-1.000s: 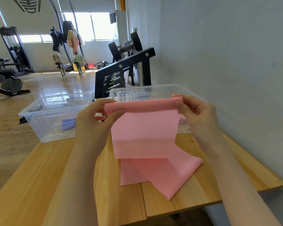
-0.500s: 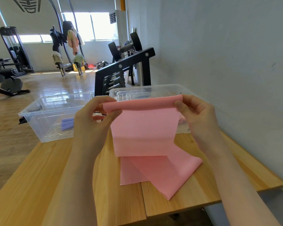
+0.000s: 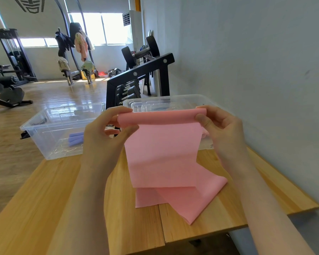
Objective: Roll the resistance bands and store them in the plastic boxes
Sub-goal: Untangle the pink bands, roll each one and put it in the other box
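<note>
Fig.: roll just starting. The left hand (image 3: 107, 142) and right hand (image 3: 223, 133) are each pinching one end of the few turns formed at the top edge of the pink resistance band (image 3: 164, 155), held in the air btwn them, while most of its length is hanging below the hands and trailing loose onto the wooden surface (image 3: 44, 199). Beyond the left hand, a clear plastic box (image 3: 50, 142) is already holding purple rolls (image 3: 75, 139); a second box (image 3: 173, 102) is sitting behind the band w/ contents unclear, so rolling and storing are, by est., mostly left.
</note>
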